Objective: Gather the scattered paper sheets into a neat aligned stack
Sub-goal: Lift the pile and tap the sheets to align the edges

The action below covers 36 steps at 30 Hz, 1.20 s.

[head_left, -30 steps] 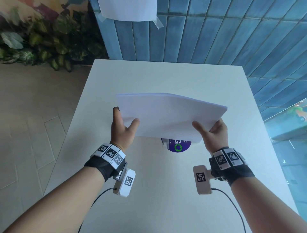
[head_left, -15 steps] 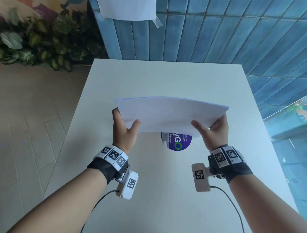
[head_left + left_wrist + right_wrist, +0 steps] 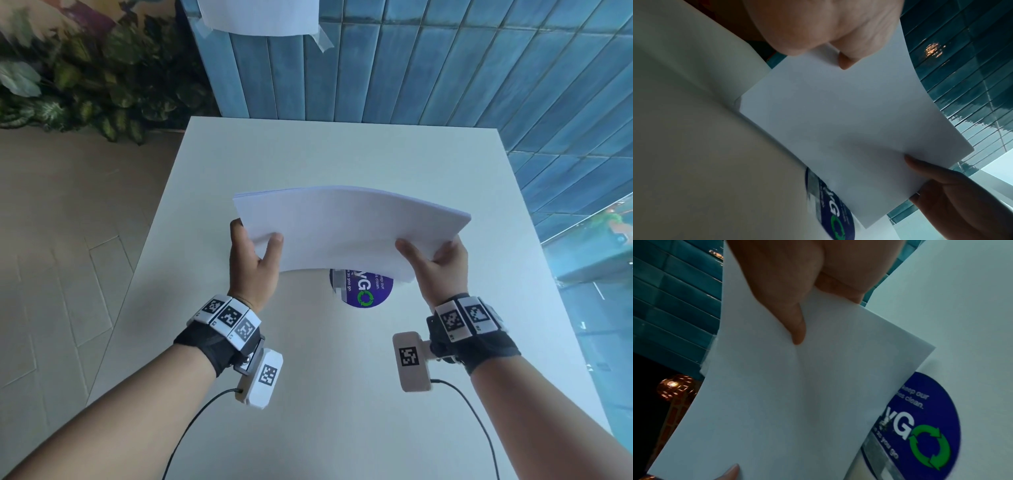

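Lifted slightly, paper stack [image 3: 346, 229] gripped by both hands [image 3: 255, 263] half-hides a sticker [image 3: 364, 291], seemingly round.

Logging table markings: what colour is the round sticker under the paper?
Dark blue sticker, green arrows; right wrist view.

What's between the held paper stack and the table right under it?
Only air, in the head view: the paper stack hangs over the table, partly hiding a round blue sticker stuck on it.
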Each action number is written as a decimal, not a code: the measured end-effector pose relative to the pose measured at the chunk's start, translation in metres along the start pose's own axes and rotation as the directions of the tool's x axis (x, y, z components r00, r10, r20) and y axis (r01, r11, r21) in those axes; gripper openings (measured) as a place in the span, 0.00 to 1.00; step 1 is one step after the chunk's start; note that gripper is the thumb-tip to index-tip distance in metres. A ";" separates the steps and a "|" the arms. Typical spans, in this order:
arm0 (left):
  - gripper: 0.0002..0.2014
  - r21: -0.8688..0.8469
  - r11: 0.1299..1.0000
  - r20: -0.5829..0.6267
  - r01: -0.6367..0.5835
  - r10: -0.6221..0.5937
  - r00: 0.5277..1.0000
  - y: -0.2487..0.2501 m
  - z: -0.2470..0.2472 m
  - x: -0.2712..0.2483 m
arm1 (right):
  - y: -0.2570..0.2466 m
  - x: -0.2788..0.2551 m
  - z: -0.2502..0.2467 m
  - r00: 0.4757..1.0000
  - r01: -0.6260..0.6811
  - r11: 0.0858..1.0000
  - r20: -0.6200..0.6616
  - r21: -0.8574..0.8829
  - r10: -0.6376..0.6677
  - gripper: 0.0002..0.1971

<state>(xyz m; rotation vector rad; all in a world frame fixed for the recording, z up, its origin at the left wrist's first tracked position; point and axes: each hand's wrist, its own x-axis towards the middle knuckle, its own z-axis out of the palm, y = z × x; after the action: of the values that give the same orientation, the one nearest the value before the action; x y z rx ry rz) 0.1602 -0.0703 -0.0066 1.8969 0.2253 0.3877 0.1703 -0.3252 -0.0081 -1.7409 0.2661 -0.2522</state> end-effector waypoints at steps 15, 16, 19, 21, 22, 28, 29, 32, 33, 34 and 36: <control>0.15 0.030 0.998 0.004 0.062 -0.062 0.998 -0.006 0.000 -0.010 | 0.010 -0.005 0.004 0.999 -0.033 0.999 -0.014 -0.025 0.033 0.17; 0.14 0.035 0.997 0.012 0.066 -0.066 0.998 -0.008 0.000 -0.011 | 0.012 -0.006 0.004 0.999 -0.047 0.999 -0.014 -0.022 0.047 0.18; 0.18 0.086 0.990 0.028 0.116 -0.119 0.993 -0.013 0.000 -0.015 | 0.020 -0.009 0.006 0.997 -0.075 0.997 -0.015 -0.030 0.075 0.24; 0.19 0.099 0.985 0.025 0.139 -0.143 0.989 -0.016 0.001 -0.015 | 0.022 -0.010 0.007 0.997 -0.080 0.996 -0.017 -0.031 0.080 0.25; 0.21 0.103 0.984 0.032 0.143 -0.147 0.989 -0.017 0.001 -0.015 | 0.022 -0.009 0.008 0.996 -0.085 0.996 -0.017 -0.034 0.084 0.24; 0.23 0.094 0.985 0.033 0.146 -0.149 0.988 -0.017 0.005 -0.012 | 0.022 -0.006 0.010 0.997 -0.071 0.996 -0.016 -0.053 0.070 0.16; 0.24 0.093 0.985 0.034 0.146 -0.150 0.988 -0.018 0.005 -0.012 | 0.023 -0.005 0.010 0.998 -0.066 0.996 -0.015 -0.056 0.065 0.15; 0.23 0.095 0.981 0.032 0.170 -0.173 0.984 -0.019 0.005 -0.010 | 0.023 -0.005 0.009 0.998 -0.058 0.997 -0.006 -0.049 0.058 0.14; 0.22 0.094 0.981 0.035 0.169 -0.173 0.984 -0.018 0.006 -0.010 | 0.022 -0.004 0.009 0.998 -0.056 0.997 -0.002 -0.045 0.056 0.13; 0.21 0.091 0.982 0.038 0.164 -0.168 0.985 -0.017 0.006 -0.009 | 0.022 -0.003 0.009 0.998 -0.057 0.998 0.005 -0.042 0.057 0.13; 0.19 0.086 0.984 0.045 0.153 -0.157 0.987 -0.015 0.007 -0.007 | 0.020 -0.002 0.008 0.998 -0.061 0.998 0.020 -0.034 0.062 0.13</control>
<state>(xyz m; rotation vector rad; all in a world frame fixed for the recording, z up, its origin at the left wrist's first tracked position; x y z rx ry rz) 0.1562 -0.0733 -0.0236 1.9524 0.3575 0.2269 0.1702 -0.3209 -0.0295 -1.7638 0.3094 -0.1850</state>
